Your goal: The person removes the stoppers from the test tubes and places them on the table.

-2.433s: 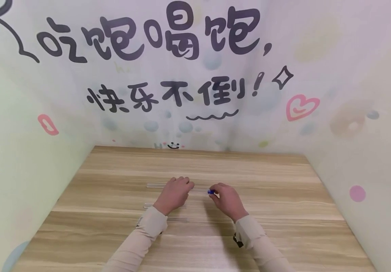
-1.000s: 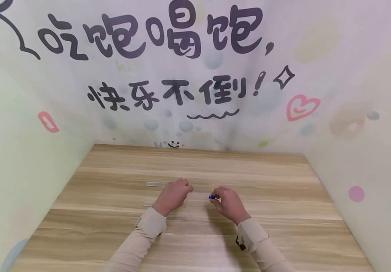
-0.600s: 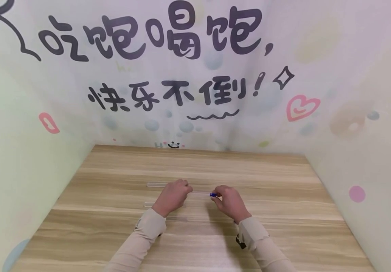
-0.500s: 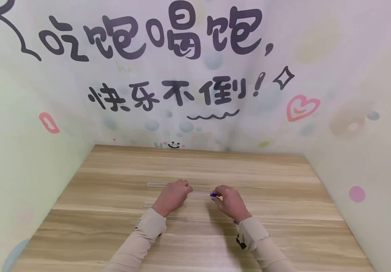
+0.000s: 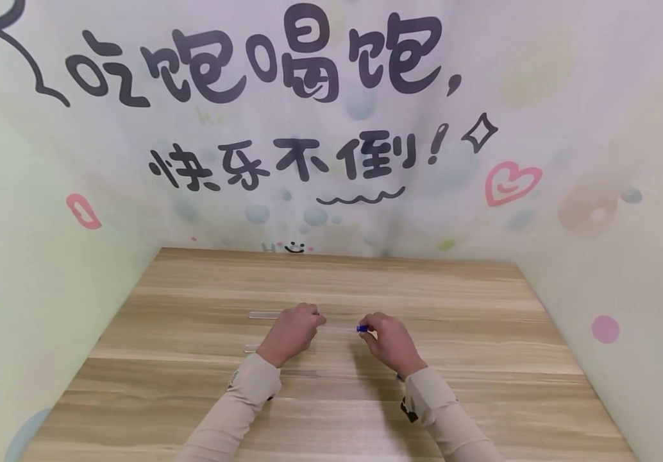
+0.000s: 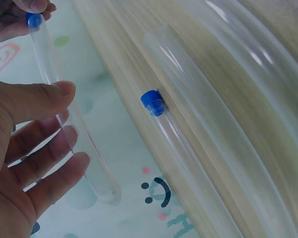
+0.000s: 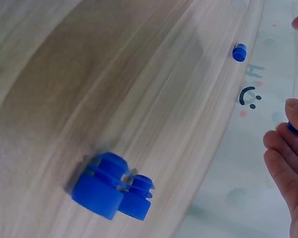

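Note:
My left hand point(image 5: 290, 335) holds a clear test tube point(image 6: 97, 166) between thumb and fingers, tilted in the left wrist view. At the mouth of that tube is a blue stopper point(image 6: 35, 21), which my right hand point(image 5: 394, 345) pinches. Beneath the hands, a second test tube point(image 6: 176, 146) lies on the table with a blue stopper point(image 6: 152, 101) in its end. Beside it rests an uncapped tube point(image 6: 208, 99), and part of another clear tube point(image 6: 253, 49) shows at the upper right of the left wrist view.
Two loose blue stoppers, a nearer one point(image 7: 97, 193) and a smaller-looking one point(image 7: 137, 198), sit on the wooden table point(image 5: 510, 333) in the right wrist view. A printed wall cloth point(image 5: 308, 218) rises behind the table's far edge, with side walls left and right.
My right hand has shifted slightly right with the stopper, dipping toward me and then back a little. The left hand has kept nearly the same place and still holds the tube.

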Demonstrator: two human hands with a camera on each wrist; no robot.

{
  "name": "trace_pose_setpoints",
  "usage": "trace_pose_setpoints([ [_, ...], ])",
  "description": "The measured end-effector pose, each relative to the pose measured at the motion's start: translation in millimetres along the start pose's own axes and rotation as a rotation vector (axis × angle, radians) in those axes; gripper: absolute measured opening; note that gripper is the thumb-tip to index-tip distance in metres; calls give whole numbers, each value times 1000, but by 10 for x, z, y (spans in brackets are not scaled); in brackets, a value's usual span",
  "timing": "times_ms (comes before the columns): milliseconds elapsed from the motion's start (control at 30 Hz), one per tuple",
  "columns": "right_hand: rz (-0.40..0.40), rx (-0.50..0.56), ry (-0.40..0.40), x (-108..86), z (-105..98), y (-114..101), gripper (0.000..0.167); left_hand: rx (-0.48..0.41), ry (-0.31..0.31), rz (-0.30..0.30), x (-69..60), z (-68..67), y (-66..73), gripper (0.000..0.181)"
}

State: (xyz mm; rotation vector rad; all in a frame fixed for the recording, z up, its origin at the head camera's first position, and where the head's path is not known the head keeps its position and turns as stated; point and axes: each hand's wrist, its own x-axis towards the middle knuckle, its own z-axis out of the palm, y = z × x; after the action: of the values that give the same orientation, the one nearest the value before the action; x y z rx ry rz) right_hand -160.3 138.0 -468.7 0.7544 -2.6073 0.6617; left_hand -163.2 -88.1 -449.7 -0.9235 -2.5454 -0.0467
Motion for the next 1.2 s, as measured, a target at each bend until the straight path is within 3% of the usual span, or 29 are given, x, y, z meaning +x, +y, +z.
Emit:
trace_pose_setpoints([
  [267, -13, 8, 24, -11, -4, 25, 15, 14, 4, -2, 6, -39, 1, 17],
  [867, 113, 12, -24, -18, -119, 80, 18, -5, 5, -56, -51, -23, -114, 18],
  [1200, 129, -12, -20, -44, -117, 182, 16, -24, -19, -98, -147, 18, -175, 14],
])
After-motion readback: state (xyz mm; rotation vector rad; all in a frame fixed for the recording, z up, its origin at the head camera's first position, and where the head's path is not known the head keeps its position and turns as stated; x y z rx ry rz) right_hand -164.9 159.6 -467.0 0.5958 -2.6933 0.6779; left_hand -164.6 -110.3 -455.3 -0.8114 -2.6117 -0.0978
